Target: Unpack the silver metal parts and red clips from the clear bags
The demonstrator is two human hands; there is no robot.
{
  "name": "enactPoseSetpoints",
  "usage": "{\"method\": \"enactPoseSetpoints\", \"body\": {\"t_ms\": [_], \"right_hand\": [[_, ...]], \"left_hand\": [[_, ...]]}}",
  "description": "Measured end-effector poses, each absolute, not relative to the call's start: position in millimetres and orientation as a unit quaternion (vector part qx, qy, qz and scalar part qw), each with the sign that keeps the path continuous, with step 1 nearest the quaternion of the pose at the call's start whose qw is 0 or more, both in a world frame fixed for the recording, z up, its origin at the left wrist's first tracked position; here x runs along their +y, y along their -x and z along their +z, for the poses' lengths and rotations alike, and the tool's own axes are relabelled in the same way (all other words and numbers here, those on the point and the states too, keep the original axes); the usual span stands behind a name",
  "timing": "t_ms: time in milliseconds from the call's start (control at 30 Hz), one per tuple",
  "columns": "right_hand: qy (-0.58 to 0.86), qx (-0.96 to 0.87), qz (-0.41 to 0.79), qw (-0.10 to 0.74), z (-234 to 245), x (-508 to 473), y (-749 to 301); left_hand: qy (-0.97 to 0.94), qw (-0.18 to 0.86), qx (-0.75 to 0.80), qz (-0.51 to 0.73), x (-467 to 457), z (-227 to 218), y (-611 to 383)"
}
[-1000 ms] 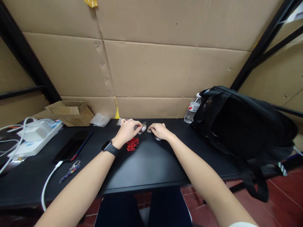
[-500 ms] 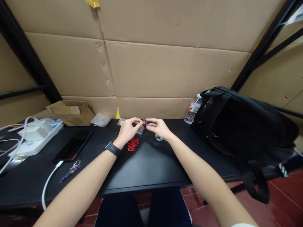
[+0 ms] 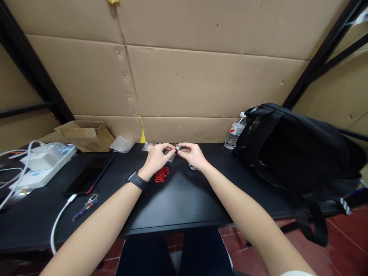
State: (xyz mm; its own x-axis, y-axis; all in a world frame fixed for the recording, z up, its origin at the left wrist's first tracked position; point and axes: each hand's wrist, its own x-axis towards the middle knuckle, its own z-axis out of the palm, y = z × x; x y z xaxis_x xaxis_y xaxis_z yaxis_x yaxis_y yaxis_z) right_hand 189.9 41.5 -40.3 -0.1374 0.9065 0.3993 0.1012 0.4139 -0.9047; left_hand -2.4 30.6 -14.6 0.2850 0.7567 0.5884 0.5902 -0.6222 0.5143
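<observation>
My left hand and my right hand meet above the far middle of the black table. Both pinch a small round metal part between their fingertips, with what looks like a red ring on it. A pile of red rubber rings lies just below my left hand. A second small metal part rests on the table under my right hand. Small clear plastic bags lie behind my left hand. A dark watch sits on my left wrist.
A black backpack fills the right side, with a water bottle beside it. At left are a phone, a pen, keys, a white cable, a power strip with chargers and an open cardboard box. Cardboard walls stand behind.
One second ago both hands rested on the table over the metal parts. They have since lifted one part and brought their fingertips together on it; the other part stays on the table.
</observation>
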Motion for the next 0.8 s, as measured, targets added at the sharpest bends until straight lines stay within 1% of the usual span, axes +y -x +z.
{"method": "enactPoseSetpoints", "body": {"t_ms": [133, 267, 633, 800], "right_hand": [[0.361, -0.621, 0.434, 0.544, -32.7, 36.4, -190.2], [0.335, -0.626, 0.474, 0.521, -24.8, 30.6, -193.0], [0.332, -0.631, 0.491, 0.500, -21.3, 28.4, -198.1], [0.334, -0.647, 0.475, 0.493, -20.7, 28.8, -198.4]], "left_hand": [[-0.794, 0.105, 0.417, 0.429, 30.6, -13.0, 3.9], [-0.792, 0.110, 0.408, 0.441, 33.1, -12.3, 6.3], [-0.799, 0.196, 0.347, 0.450, 41.3, -21.8, 6.0], [-0.804, 0.205, 0.344, 0.440, 41.4, -21.6, 5.5]]}}
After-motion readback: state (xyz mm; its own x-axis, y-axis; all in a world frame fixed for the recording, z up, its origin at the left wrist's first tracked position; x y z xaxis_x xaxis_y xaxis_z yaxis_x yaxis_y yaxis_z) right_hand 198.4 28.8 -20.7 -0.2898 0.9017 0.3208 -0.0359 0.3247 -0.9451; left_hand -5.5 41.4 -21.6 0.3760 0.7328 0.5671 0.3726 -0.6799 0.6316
